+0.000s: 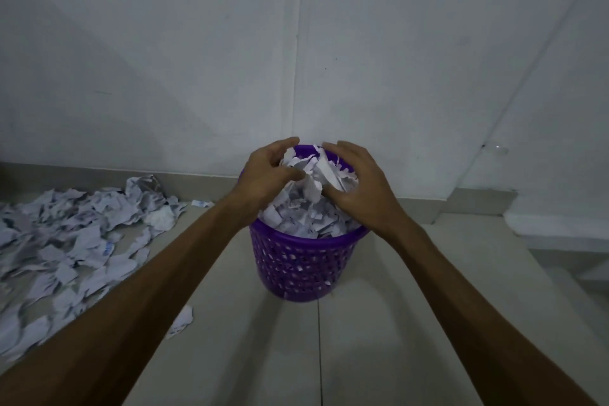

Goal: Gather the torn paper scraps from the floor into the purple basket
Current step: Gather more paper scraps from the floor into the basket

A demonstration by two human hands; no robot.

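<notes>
My left hand [263,171] and right hand [359,188] curl round a bunch of torn paper scraps [313,171] between them, fingertips hidden in the paper. Directly below, the purple basket [303,267], round perforated plastic, is heaped with crumpled white pieces; its far rim is hidden. More scraps [72,241] litter the smooth tiled floor [379,339] well left of my left hand, cut off at the frame edge.

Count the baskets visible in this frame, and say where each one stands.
1. The purple basket stands on the floor tiles at centre, heaped with paper scraps, under the left hand and right hand. None other shows; the view is limited.
</notes>
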